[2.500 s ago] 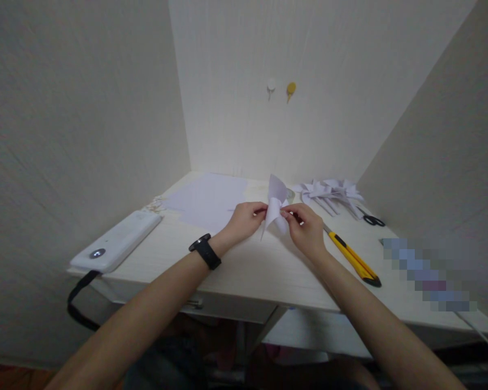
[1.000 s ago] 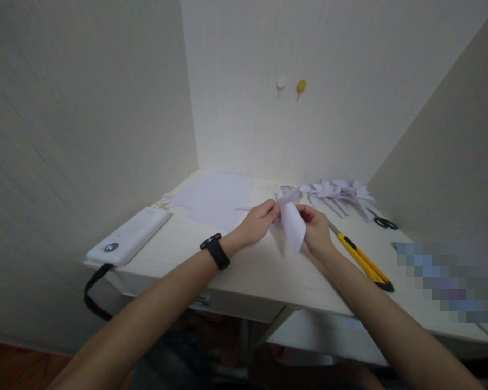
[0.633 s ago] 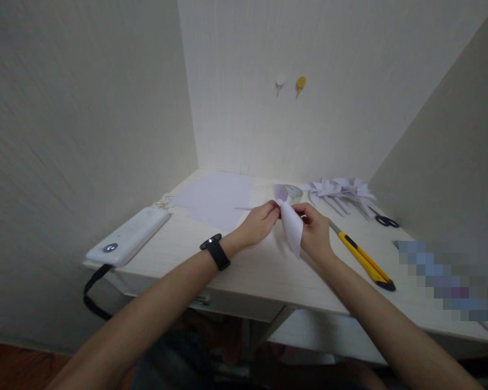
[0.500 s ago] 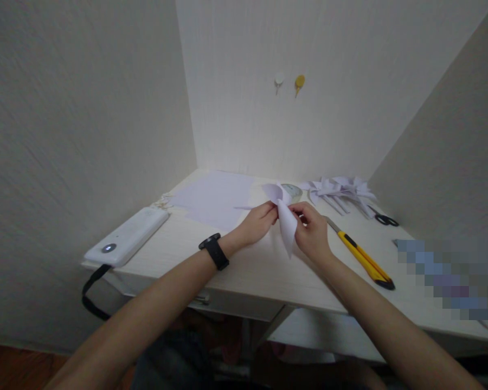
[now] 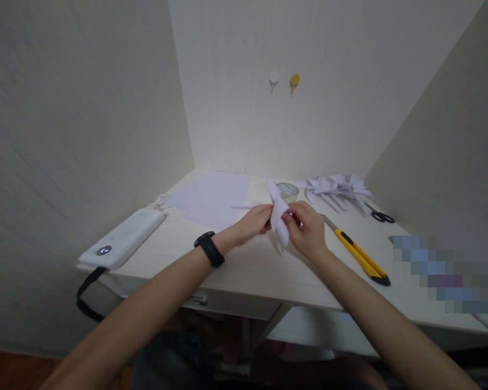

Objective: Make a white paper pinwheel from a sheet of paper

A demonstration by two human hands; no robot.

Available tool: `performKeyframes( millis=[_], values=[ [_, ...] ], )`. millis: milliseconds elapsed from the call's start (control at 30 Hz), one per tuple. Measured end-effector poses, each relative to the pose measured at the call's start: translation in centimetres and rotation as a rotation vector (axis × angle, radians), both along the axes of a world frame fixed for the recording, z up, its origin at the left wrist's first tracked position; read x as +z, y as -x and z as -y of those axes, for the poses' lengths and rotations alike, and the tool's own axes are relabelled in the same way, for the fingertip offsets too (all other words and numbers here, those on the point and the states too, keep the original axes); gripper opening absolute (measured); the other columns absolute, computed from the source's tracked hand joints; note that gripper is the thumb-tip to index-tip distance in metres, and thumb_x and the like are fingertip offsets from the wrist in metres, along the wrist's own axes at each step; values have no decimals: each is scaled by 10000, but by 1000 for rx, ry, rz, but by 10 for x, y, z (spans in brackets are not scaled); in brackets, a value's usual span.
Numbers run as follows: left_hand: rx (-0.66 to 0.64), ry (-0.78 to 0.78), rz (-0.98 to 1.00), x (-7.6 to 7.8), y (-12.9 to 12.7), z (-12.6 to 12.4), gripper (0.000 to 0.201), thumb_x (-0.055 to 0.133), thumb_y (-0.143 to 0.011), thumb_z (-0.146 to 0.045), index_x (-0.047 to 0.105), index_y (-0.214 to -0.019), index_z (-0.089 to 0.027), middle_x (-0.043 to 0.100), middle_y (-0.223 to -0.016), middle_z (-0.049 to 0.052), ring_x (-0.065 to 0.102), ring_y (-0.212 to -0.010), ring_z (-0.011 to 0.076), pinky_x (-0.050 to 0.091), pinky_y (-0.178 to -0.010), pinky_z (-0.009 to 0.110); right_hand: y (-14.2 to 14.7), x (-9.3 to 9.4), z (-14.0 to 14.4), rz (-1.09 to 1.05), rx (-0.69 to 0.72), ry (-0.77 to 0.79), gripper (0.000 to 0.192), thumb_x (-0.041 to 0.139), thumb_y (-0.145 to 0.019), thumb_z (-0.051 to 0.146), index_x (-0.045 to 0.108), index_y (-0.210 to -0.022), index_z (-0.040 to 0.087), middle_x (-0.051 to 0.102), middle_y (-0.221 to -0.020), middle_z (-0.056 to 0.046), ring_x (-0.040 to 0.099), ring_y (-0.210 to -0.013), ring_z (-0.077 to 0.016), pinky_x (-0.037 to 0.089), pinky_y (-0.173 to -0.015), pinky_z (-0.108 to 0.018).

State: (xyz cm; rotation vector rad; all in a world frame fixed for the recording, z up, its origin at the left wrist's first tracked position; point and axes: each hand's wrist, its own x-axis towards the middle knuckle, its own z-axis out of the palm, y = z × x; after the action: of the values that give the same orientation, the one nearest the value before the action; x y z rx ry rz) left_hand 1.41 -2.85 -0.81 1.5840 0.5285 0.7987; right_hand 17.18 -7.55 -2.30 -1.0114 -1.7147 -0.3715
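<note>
- Two hands are at work over one white worktop (image 5: 248, 276), and between them is one folded white paper piece (image 5: 280, 212), curled into blades and held up near the middle of the worktop.
- Left hand (image 5: 252, 223): fingers closed together in a pinch on the paper's left side; one black watch (image 5: 209, 249) is on that wrist.
- Right hand (image 5: 309, 228): thumb and forefinger nearly together, pinching the paper's right edge.
- Behind the held paper lies one round, clear-looking roll (image 5: 288, 190).
- Back left, flat pale paper sheets (image 5: 211, 196) overlap, so their number cannot be told; one thin paper stick (image 5: 241, 207) lies by their right edge.
- Back right, a heap of paper pinwheels (image 5: 337, 187) holds at least two; they overlap too much for an exact count.
- Beside the heap is one pair of black-handled scissors (image 5: 383, 217).
- Right of the right hand lies one yellow utility knife (image 5: 360, 255), blade showing.
- Farther right is one pixelated, unreadable item (image 5: 441, 273).
- At the left edge: one white device (image 5: 126, 238) with one black strap (image 5: 81, 295).
- Two hooks hang on the wall, one white hook (image 5: 274, 77) and one yellow hook (image 5: 295, 79).
</note>
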Motion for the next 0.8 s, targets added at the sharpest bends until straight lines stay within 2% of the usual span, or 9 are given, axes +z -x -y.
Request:
performKeyframes(
  millis=[133, 233, 367, 500, 667, 733, 800],
  values=[
    [-9, 111, 63, -1, 0, -4, 285, 500, -885, -351, 434, -666, -181, 332, -536, -65, 262, -457, 56, 170, -450, 196, 1, 1, 1, 29, -18, -34, 114, 548, -923, 213, 652, -883, 195, 692, -856, -83, 637, -758, -197, 505, -651, -322],
    [-20, 135, 72, -3, 0, -9, 304, 549, -854, -376, 430, -651, -183, 307, -533, -71, 236, -451, 54, 146, -449, 198, 1, 3, 2, 32, -2, -85, 109, 554, -927, 205, 662, -935, 192, 705, -882, -92, 647, -742, -191, 516, -639, -316],
    [9, 67, 40, -1, 1, -8, 325, 593, -822, -414, 484, -637, -170, 331, -541, -59, 263, -467, 64, 170, -454, 207, 1, 3, 3, 61, -6, -136, 125, 550, -928, 191, 673, -910, 183, 708, -869, -107, 658, -743, -195, 527, -642, -318],
    [91, -18, -10, 4, 2, -3, 378, 592, -820, -472, 499, -618, -166, 350, -542, -53, 286, -490, 75, 202, -462, 220, 0, 2, 4, 127, -13, -138, 123, 552, -910, 172, 674, -926, 185, 713, -894, -110, 663, -790, -204, 539, -674, -325],
    [152, -113, -8, 7, 3, -2, 373, 589, -824, -478, 565, -658, -146, 483, -611, -19, 397, -585, 99, 309, -537, 228, -1, -2, 3, 181, -5, -133, 165, 542, -905, 161, 672, -1003, 179, 719, -938, -119, 664, -859, -219, 557, -727, -341],
    [126, -38, 42, 5, 5, -5, 328, 636, -794, -448, 567, -682, -147, 498, -628, -17, 410, -588, 99, 327, -534, 224, -1, -1, 3, 193, 4, -151, 184, 548, -907, 157, 672, -1043, 169, 721, -959, -127, 666, -883, -224, 562, -761, -352],
    [62, 105, 129, 2, 5, -8, 267, 683, -759, -384, 560, -707, -153, 511, -640, -16, 435, -584, 97, 360, -532, 216, 1, 0, 4, 196, 6, -168, 212, 565, -907, 161, 671, -1090, 166, 721, -987, -133, 668, -906, -229, 563, -789, -358]
  ],
)
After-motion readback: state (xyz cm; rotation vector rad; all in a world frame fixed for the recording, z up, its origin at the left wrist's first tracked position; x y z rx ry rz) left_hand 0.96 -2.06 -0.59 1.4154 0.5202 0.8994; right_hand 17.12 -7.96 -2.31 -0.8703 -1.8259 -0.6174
